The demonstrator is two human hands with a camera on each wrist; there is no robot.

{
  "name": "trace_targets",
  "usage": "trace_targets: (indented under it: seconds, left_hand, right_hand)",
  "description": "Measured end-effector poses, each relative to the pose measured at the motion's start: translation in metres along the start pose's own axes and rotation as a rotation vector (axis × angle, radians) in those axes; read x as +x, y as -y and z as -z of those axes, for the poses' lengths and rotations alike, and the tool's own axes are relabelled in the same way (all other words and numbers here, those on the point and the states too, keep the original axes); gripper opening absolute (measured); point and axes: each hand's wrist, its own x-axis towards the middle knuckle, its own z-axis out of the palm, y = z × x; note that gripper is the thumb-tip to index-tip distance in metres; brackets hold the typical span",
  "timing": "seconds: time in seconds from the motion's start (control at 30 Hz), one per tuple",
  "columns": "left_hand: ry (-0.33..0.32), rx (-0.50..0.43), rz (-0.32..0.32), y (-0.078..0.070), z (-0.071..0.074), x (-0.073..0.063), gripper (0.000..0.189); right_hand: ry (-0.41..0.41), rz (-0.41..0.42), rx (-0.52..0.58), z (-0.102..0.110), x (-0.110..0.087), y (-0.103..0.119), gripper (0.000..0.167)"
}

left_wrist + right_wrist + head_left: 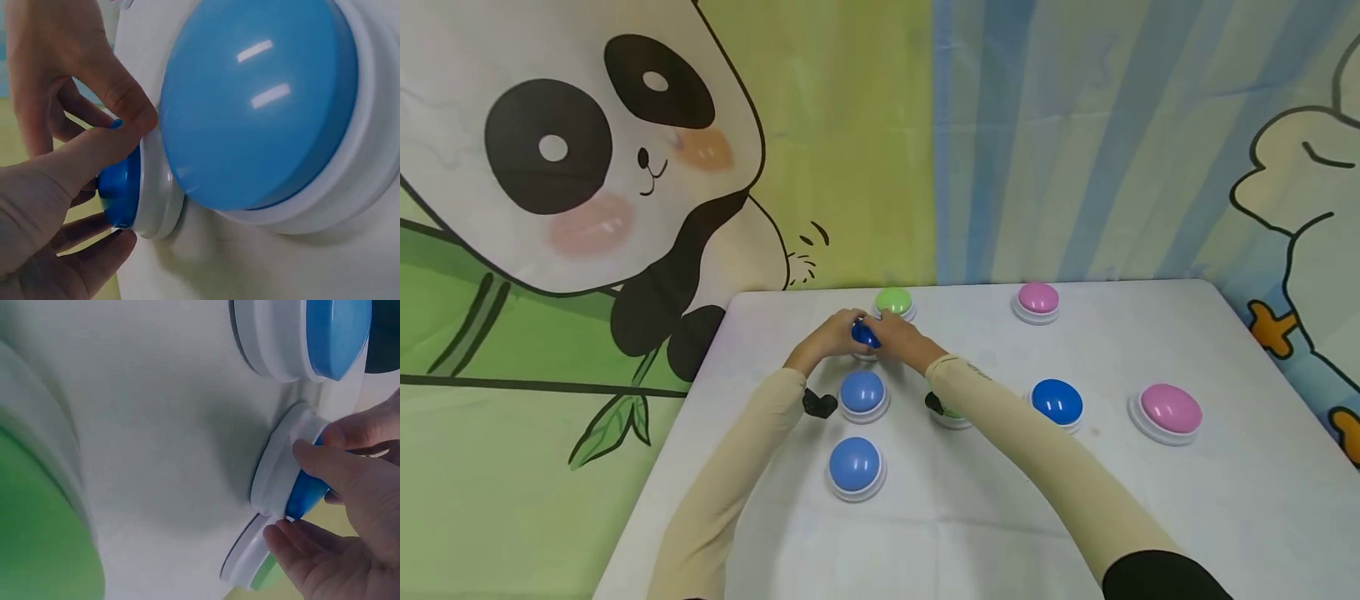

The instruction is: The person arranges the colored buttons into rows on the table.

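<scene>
1. Held button (866, 334): blue dome (122, 200) on a white base (159, 200), over the white table (970, 525), between both hands.
2. Left hand (831, 340): thumb and fingers curled round the held button's left side, gripping it.
3. Right hand (904, 340): thumb and fingers pinching the held button from its right.
4. Just behind the held button: a green button (894, 300).
5. In front of it: one blue button (862, 392), then a second blue button (854, 465) nearer the person.
6. Front-right of it: another green button (952, 423), partly hidden by the right sleeve (1037, 446).
7. Well right of it: a third blue button (1057, 402) and two pink ones (1171, 410), one farther back.
</scene>
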Motion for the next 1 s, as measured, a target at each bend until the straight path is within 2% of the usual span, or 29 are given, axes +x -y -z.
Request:
trace_targets:
  seconds: [0.1, 0.3, 0.43, 0.6, 0.73, 0.87, 1.0]
  left_hand:
    - [-0.008, 0.011, -0.005, -0.001, -0.008, 0.001, 0.076]
    - [-0.036, 0.017, 0.0, 0.001, -0.02, -0.004, 0.078]
    - [-0.052, 0.017, -0.025, 0.001, -0.015, -0.008, 0.078]
    - [-0.093, -0.017, -0.101, 0.0, -0.003, -0.014, 0.076]
    - [-0.132, -0.024, -0.151, -0.002, 0.004, -0.024, 0.075]
    - [-0.128, -0.02, -0.163, -0.004, 0.005, -0.035, 0.076]
    - [-0.119, -0.021, -0.175, -0.009, 0.002, -0.037, 0.077]
  right_hand:
    - [-0.022, -0.017, 0.026, -0.006, 0.0, -0.002, 0.068]
    - [-0.05, 0.051, 0.094, -0.015, -0.001, -0.005, 0.067]
    - [-0.069, 0.064, 0.122, -0.011, -0.006, -0.006, 0.067]
    - [-0.133, 0.089, 0.15, 0.002, -0.016, -0.009, 0.064]
    - [-0.158, 0.127, 0.176, 0.011, -0.025, -0.011, 0.065]
    - [-0.141, 0.184, 0.191, 0.015, -0.034, -0.015, 0.067]
    - [-0.153, 0.228, 0.204, 0.016, -0.042, -0.022, 0.066]
